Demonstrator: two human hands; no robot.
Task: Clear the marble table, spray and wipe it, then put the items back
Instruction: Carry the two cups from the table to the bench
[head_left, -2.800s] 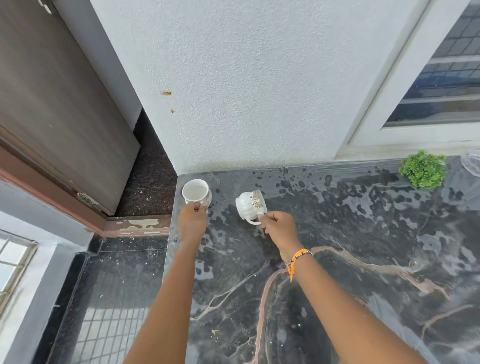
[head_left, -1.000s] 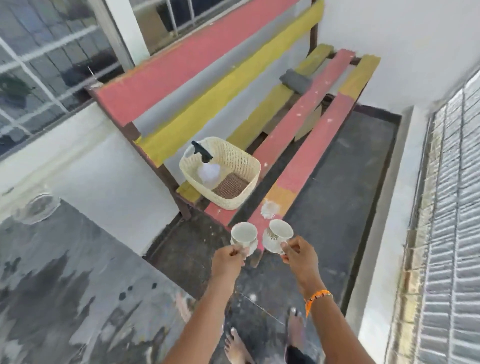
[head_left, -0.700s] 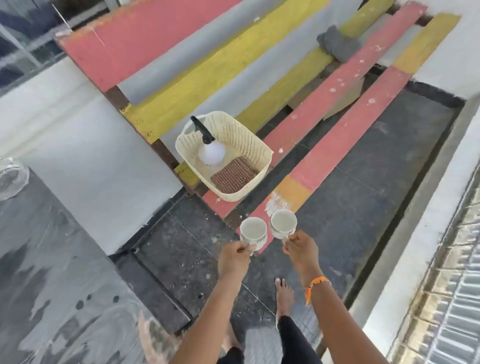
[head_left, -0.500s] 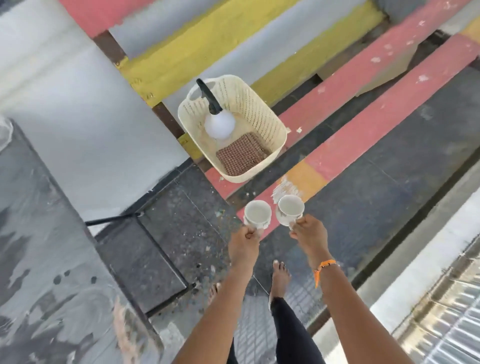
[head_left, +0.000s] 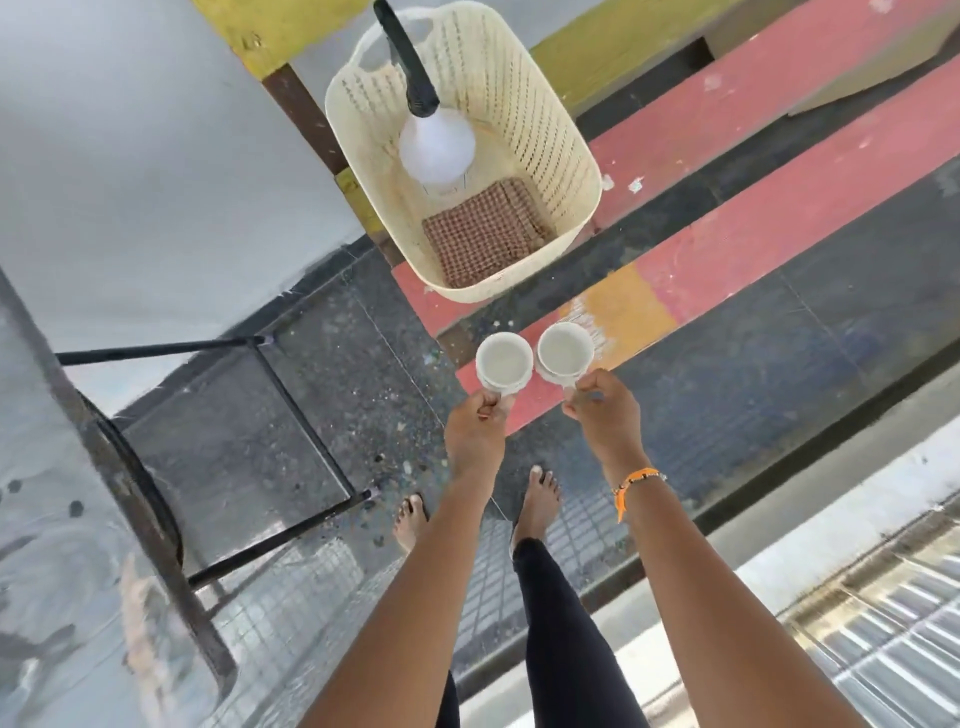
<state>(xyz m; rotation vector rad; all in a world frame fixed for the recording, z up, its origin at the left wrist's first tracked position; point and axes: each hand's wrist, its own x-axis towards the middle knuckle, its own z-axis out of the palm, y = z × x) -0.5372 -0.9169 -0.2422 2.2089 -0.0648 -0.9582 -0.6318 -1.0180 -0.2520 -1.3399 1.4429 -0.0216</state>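
Observation:
My left hand (head_left: 475, 434) grips the handle of a white cup (head_left: 503, 362). My right hand (head_left: 605, 413) grips the handle of a second white cup (head_left: 565, 353). Both cups are upright, side by side, just above the near end of a red and orange bench plank (head_left: 727, 249). On the bench behind them stands a cream plastic basket (head_left: 566, 140) holding a white spray bottle (head_left: 436, 145) with a black trigger and a brown checked cloth (head_left: 483, 239). The dark marble table (head_left: 57, 571) fills the left edge of the view.
The table's black metal frame (head_left: 306, 436) juts out over the dark tiled floor (head_left: 234, 447) to my left. My two bare feet stand just short of the bench. A white wall (head_left: 130, 145) runs behind the table. A pale ledge and corrugated sheeting (head_left: 883, 623) lie at right.
I have carried both cups from the marble table over to the bench. The view has tilted down and closed in, and the cups now hover right over the plank's end.

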